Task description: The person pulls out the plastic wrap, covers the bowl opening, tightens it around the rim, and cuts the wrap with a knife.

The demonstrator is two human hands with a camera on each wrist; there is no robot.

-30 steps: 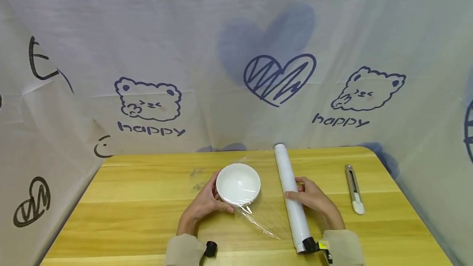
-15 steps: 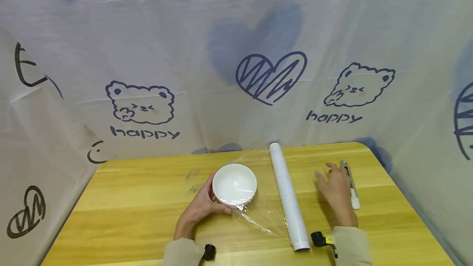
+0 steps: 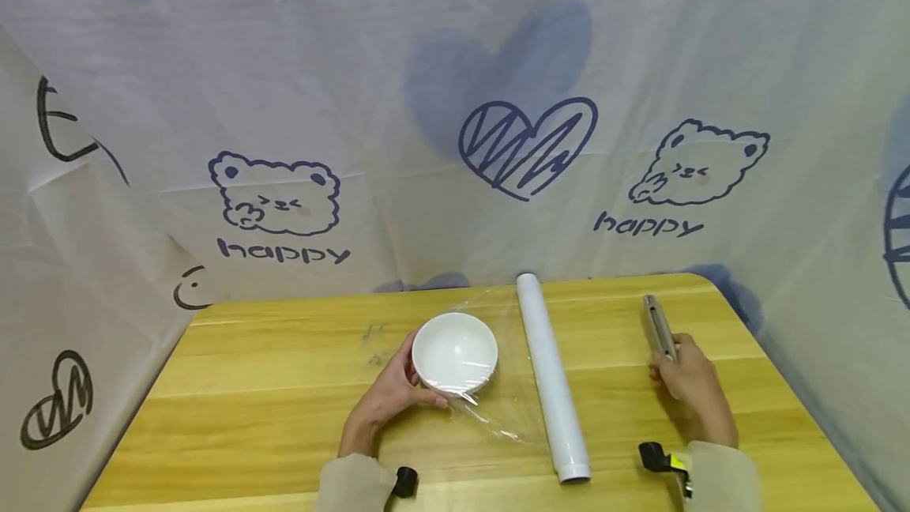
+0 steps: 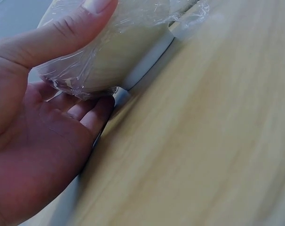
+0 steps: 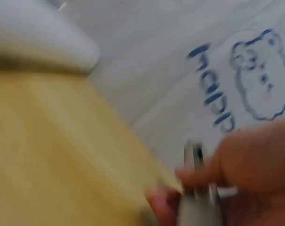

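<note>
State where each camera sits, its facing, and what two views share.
Head: worn on the head, looking forward and down at table, bowl, white roll, cutter; left hand, right hand and sleeves show.
Left wrist: on that wrist, facing the bowl and clear film; left hand shows.
Right wrist: on that wrist, facing cutter and backdrop; right hand partly shows, blurred.
Shared: head and right wrist both show the cutter and white roll.

so it's basically a yellowish wood-grain table (image 3: 256, 425) with a rounded far right corner, boxed in at the back and both sides by wrinkly greyish-white sheeting (image 3: 377, 46) printed with blue hearts (image 3: 441, 89), doodly bear faces (image 3: 277, 196) and "happy" lettering (image 3: 283, 251), light's pretty soft
</note>
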